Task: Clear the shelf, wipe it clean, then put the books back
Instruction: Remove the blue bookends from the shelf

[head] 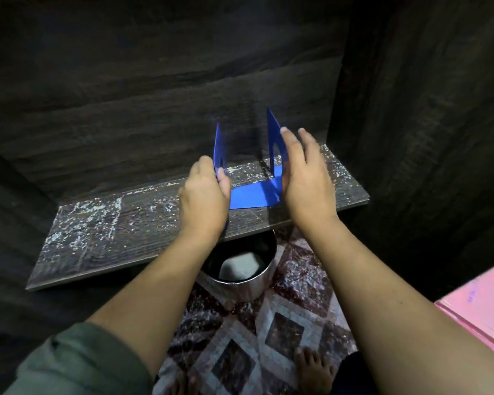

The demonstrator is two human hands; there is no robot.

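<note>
A dark wooden shelf (pixel 103 238) speckled with white dust runs across the middle of the view. Two blue metal bookends stand on it with no books between them. My left hand (pixel 204 195) grips the left bookend (pixel 219 146) at its lower edge, thumb on the near side. My right hand (pixel 305 178) lies flat with straight fingers against the outer face of the right bookend (pixel 273 132), whose blue base plate (pixel 254 195) stretches leftward on the shelf.
Below the shelf, on a patterned floor mat (pixel 268 337), stands a metal pot (pixel 246 283) holding a grey sponge or cloth (pixel 241 269). A pink box (pixel 479 303) sits at the right edge. Dark wood panels close the back and right side. Bare feet (pixel 311 369) show at the bottom.
</note>
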